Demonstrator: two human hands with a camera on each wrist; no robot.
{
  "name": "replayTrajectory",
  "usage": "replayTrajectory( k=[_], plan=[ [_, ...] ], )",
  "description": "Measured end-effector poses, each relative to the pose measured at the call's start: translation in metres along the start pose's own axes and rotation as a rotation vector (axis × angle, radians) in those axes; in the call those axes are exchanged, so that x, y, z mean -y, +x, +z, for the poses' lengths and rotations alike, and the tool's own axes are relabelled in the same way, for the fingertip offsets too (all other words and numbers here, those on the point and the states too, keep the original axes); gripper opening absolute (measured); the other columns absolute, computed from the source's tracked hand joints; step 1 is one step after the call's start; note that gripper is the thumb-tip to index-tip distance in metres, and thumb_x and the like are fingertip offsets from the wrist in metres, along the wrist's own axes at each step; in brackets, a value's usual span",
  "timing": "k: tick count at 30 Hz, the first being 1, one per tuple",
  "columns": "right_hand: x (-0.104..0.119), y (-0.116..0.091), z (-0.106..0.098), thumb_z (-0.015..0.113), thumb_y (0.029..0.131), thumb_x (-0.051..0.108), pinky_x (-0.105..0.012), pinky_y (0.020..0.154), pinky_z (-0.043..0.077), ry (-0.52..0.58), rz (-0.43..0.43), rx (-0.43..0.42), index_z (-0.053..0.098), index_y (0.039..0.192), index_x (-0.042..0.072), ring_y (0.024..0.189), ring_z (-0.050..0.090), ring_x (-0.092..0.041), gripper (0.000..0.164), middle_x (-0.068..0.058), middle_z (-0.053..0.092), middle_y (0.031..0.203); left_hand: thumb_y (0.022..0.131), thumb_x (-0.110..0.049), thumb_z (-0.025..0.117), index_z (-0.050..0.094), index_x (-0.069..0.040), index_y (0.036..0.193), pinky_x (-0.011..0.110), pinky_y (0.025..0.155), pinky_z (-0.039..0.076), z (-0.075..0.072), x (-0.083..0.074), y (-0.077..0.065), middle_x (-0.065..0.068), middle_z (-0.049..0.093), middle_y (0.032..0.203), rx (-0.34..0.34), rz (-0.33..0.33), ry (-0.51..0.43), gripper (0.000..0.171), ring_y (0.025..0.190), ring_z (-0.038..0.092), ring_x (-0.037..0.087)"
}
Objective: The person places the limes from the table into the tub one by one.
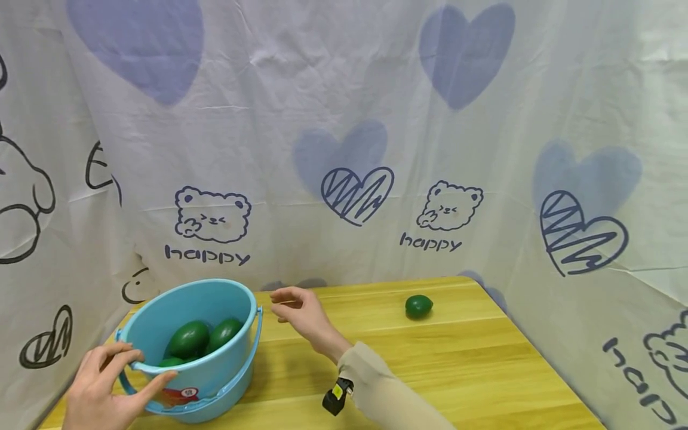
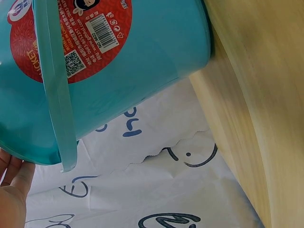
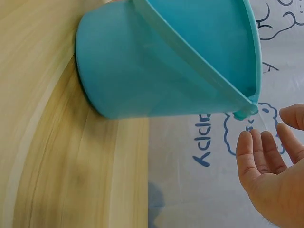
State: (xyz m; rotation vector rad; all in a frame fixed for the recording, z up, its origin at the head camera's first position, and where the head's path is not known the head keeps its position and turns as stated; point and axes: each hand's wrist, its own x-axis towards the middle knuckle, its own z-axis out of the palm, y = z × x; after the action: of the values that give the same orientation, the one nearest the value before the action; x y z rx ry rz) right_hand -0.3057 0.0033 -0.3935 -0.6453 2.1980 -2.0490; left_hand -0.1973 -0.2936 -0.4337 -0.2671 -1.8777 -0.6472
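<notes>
A light blue bucket stands on the table at the left, its handle hanging down at the front. Inside lie several smooth dark green oval fruits. My left hand holds the bucket's near left rim, fingers over the edge and thumb against the outer wall; the left wrist view shows only part of this hand at the rim. Just right of the bucket, my right hand hovers with loosely bent fingers, apart from it and holding nothing. Another green fruit, with a small nub, lies farther right on the table.
The yellow wood-grain table reaches back to a white curtain printed with hearts and bears, which also hangs along both sides. A small black device sits at my right wrist. A red label is on the bucket.
</notes>
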Motion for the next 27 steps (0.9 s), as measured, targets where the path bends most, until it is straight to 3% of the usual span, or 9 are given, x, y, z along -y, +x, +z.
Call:
replayTrajectory(
  k=[11,20,27],
  plan=[
    [-0.017,-0.009,-0.02,0.065,0.095,0.014,-0.034,0.086,0.057,0.046,0.039,-0.044,0.065,0.12,0.005,0.109,0.064,-0.03,0.027,-0.011,0.065,0.119,0.059,-0.079,0.074,0.068,0.003,0.081,0.0,0.086,0.024,0.002,0.003,-0.001,0.023,0.06,0.094,-0.01,-0.006,0.013,0.085,0.101,0.036,-0.009],
    [-0.031,-0.017,-0.04,0.066,0.095,0.019,-0.034,0.084,0.058,0.033,0.067,-0.044,0.066,0.117,0.005,0.102,0.065,-0.021,0.026,-0.015,0.064,0.119,0.056,-0.074,0.08,0.068,0.004,0.081,0.0,0.086,0.025,0.001,0.001,-0.001,0.022,0.06,0.094,0.01,-0.015,0.023,0.082,0.1,0.037,-0.007],
    [-0.039,-0.024,-0.058,0.067,0.094,0.032,-0.04,0.081,0.059,0.0,0.091,-0.118,0.067,0.116,0.006,0.102,0.067,-0.03,0.034,-0.01,0.069,0.11,0.057,-0.076,0.078,0.068,0.004,0.081,-0.001,0.087,0.024,0.002,0.003,-0.001,0.023,0.06,0.094,-0.009,-0.002,0.014,0.084,0.1,0.038,-0.006]
  ],
)
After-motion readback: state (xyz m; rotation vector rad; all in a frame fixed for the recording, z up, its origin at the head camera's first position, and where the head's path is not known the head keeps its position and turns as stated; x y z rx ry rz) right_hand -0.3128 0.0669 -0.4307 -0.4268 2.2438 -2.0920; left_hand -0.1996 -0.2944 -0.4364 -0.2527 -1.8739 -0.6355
